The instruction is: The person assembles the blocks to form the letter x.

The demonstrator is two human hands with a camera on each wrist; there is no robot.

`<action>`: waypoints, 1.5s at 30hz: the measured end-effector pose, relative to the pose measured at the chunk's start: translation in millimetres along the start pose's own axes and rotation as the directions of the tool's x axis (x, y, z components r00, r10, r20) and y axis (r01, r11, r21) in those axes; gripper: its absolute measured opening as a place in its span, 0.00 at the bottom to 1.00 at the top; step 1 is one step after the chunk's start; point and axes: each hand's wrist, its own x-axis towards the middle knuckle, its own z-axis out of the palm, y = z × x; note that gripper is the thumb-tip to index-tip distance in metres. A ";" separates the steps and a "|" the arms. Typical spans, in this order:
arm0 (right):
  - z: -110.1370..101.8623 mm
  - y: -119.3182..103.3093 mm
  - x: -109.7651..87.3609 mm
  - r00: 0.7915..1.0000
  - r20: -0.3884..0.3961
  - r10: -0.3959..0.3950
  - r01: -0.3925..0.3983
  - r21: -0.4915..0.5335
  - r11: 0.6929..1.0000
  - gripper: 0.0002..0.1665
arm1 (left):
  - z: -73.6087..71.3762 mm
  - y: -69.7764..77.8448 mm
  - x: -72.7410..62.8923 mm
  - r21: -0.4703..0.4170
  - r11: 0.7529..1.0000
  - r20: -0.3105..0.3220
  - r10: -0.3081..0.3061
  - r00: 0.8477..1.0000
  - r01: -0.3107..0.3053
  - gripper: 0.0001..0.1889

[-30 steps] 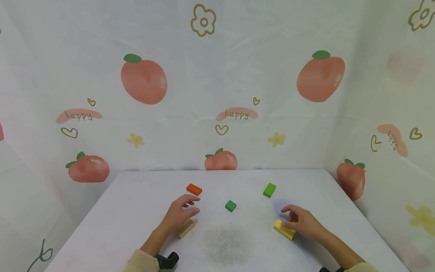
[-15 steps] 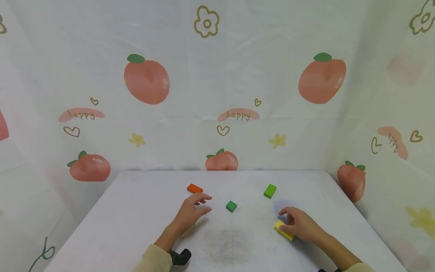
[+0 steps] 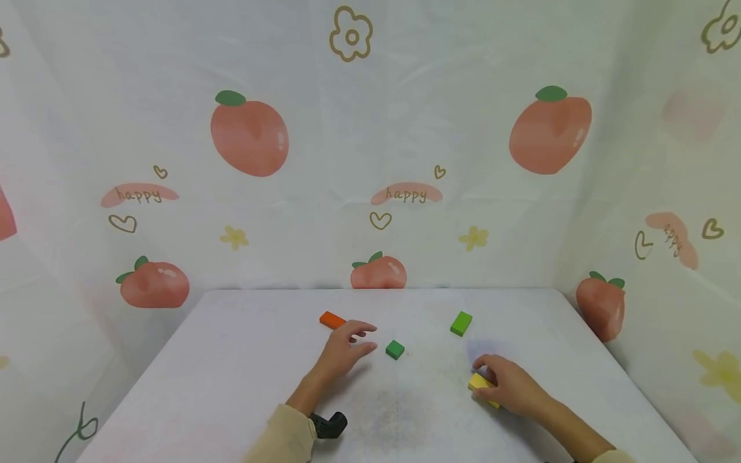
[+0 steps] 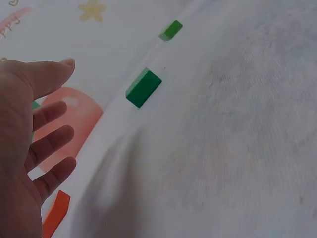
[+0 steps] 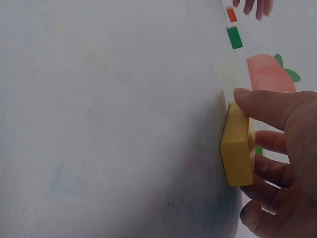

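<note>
My left hand (image 3: 341, 352) hovers over the table with fingers loosely spread and nothing between them, just left of a small dark green block (image 3: 395, 350). In the left wrist view, this green block (image 4: 143, 88) lies beyond the thumb, apart from the fingers. An orange block (image 3: 332, 320) lies behind the left hand, partly covered by it. My right hand (image 3: 512, 386) is over a yellow block (image 3: 479, 381) on the table. In the right wrist view, the thumb lies at one end of the yellow block (image 5: 237, 161) and the bent fingers reach behind it.
A light green block (image 3: 461, 323) lies towards the back right of the white table (image 3: 243, 360). Behind stands a white curtain (image 3: 324, 128) printed with fruit. A black strap piece (image 3: 330, 426) juts from the left wrist.
My left hand has moved right and away from me, off the tan block towards the dark green one. My right hand's thumb has moved to the near side of the yellow block, which stays put.
</note>
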 end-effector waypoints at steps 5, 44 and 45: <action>0.9 -6.2 -1.4 0.999 0.005 0.046 -0.045 -0.023 0.999 0.26 | 8.5 -1.7 3.8 0.001 1.000 -0.009 -0.026 1.000 0.026 0.14; 0.6 -13.2 -3.9 0.992 -0.053 -0.115 0.109 -0.099 0.989 0.21 | 42.8 -12.3 7.7 0.058 0.985 0.016 -0.162 0.987 0.161 0.13; 0.8 -13.3 -3.3 0.993 -0.053 -0.108 0.103 -0.100 0.990 0.21 | 42.8 -12.3 7.6 0.063 0.986 0.018 -0.156 0.988 0.155 0.13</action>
